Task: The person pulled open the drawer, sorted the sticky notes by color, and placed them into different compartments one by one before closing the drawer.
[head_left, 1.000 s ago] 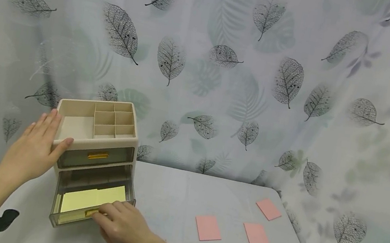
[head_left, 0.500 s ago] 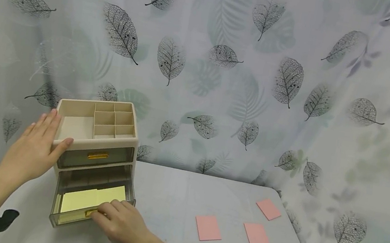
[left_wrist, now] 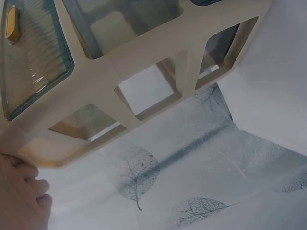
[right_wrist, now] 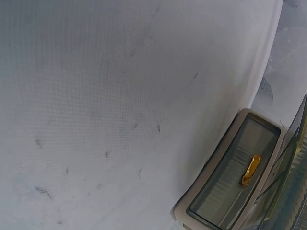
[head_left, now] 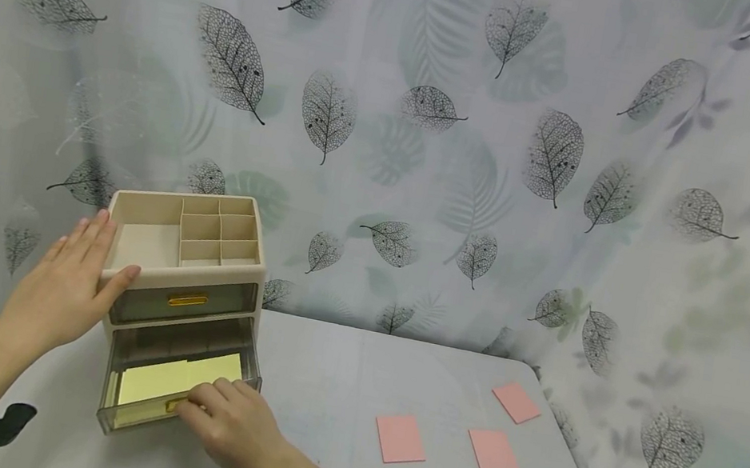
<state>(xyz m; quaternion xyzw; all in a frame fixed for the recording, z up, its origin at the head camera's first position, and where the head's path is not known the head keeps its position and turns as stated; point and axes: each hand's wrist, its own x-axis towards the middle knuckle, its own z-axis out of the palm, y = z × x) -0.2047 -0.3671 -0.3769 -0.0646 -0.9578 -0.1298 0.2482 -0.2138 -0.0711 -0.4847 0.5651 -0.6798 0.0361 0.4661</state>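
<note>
A beige desktop organizer (head_left: 183, 270) with smoky see-through drawers stands at the table's left. My left hand (head_left: 57, 288) rests on its upper left edge, fingers straight along the side and thumb over the front rim; the left wrist view shows this hand (left_wrist: 21, 196) at the organizer's side frame (left_wrist: 105, 79). A lower drawer (head_left: 137, 415) is pulled out, holding yellow sticky notes (head_left: 156, 381). My right hand (head_left: 237, 424) pinches the drawer's gold handle (head_left: 172, 403) with curled fingers. The right hand is out of the right wrist view, where a closed drawer (right_wrist: 230, 187) shows.
Three pink sticky-note pads (head_left: 400, 439) lie on the white table (head_left: 325, 372) to the right. The organizer's top has divided compartments (head_left: 222, 231). A leaf-print curtain (head_left: 388, 147) hangs behind and beside the table. A black object (head_left: 12, 422) is near the left sleeve.
The lower drawer has slid in very slightly, and my right hand has shifted a little forward and left with it. My left hand stays in place.
</note>
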